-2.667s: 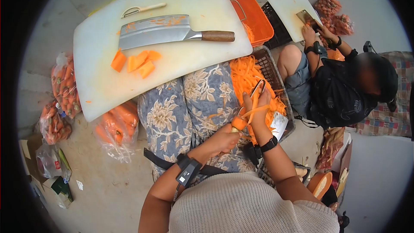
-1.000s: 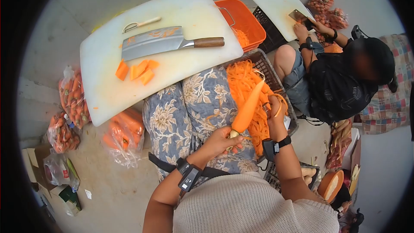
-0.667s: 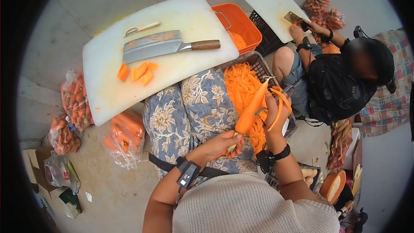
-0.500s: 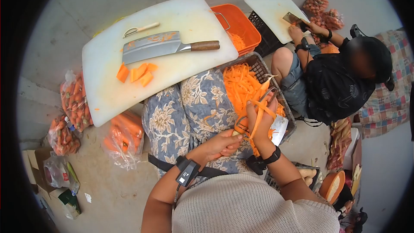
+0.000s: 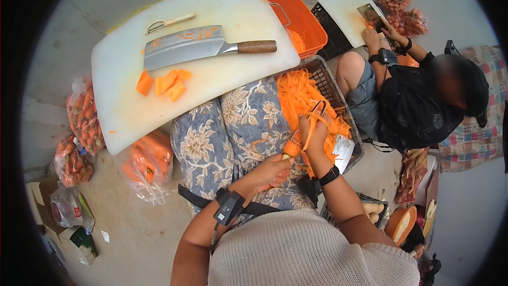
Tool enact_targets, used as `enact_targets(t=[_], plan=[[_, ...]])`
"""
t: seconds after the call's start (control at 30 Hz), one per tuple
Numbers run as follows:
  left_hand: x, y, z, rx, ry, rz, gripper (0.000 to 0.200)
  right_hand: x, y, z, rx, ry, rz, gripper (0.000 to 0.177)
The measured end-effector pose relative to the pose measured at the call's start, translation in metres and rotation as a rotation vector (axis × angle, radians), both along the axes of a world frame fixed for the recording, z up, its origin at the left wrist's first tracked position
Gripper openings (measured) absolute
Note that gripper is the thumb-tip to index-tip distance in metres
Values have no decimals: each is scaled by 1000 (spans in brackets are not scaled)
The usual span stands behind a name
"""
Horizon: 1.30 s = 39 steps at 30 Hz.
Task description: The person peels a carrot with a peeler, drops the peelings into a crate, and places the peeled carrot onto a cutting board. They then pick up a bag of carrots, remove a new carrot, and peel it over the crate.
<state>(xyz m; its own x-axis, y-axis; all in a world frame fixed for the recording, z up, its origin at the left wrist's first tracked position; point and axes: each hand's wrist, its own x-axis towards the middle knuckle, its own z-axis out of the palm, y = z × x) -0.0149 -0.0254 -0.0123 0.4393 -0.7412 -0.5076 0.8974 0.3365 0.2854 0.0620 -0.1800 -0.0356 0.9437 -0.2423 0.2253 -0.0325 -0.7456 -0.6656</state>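
My left hand [image 5: 274, 172] is closed around the end of a carrot [image 5: 292, 146], just over my lap. The carrot points up and away, and part of it is hidden by my hands. My right hand [image 5: 315, 133] grips a peeler [image 5: 318, 108] close beside the carrot, with orange peel strips on and around it. Below and beyond the right hand, a black plastic crate [image 5: 321, 77] holds a heap of carrot peelings [image 5: 296, 90].
A white cutting board [image 5: 211, 8] ahead carries a cleaver [image 5: 185, 47], another peeler [image 5: 169, 23] and carrot chunks [image 5: 168, 83]. An orange bin [image 5: 307, 16] stands behind the crate. Bagged carrots [image 5: 148, 161] lie left. At right, a person [image 5: 418, 95] cuts on another board [image 5: 338, 8].
My right hand and the peeler have shifted slightly, and the long, pale-tipped orange length seen beyond them has gone from view. My left hand still holds the carrot. The whole view has tilted a little.
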Motion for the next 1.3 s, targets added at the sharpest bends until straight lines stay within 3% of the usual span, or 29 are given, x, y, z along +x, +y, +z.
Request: enact_targets(t=[0.1,0.2,0.23,0.37,0.43,0.53,0.67,0.77,0.83,0.97,1.03,1.13,1.3], plan=[[1,2,0,-5,-7,-26,13,26,-23,-11,87,14,-147,37],[3,3,0,-7,-23,-42,14,40,-35,-23,64,84,-93,30],[2,2,-2,-26,4,-24,14,44,-33,-38,49,-78,-134,27],[6,4,3,-33,40,-22,15,53,-44,-46,304,129,-158,25],[6,4,2,-27,36,-24,16,59,-47,-42,378,411,-219,23],[4,3,-1,-36,48,-21,16,60,-38,-25,405,450,-197,21],[6,3,3,-8,61,-24,16,67,-45,-47,504,373,-259,22],[6,5,8,-2,44,-30,16,73,-52,-42,491,479,-232,18],[5,5,6,-13,46,-16,16,74,-53,-48,487,351,-166,15],[3,5,5,-28,75,-12,17,75,-46,-33,610,345,-256,13],[3,6,6,-32,75,-12,18,83,-59,-38,657,478,-187,13],[2,7,4,-50,82,-6,18,89,-67,-44,497,557,-187,11],[1,8,5,-51,90,6,17,82,-59,-29,478,459,-213,15]])
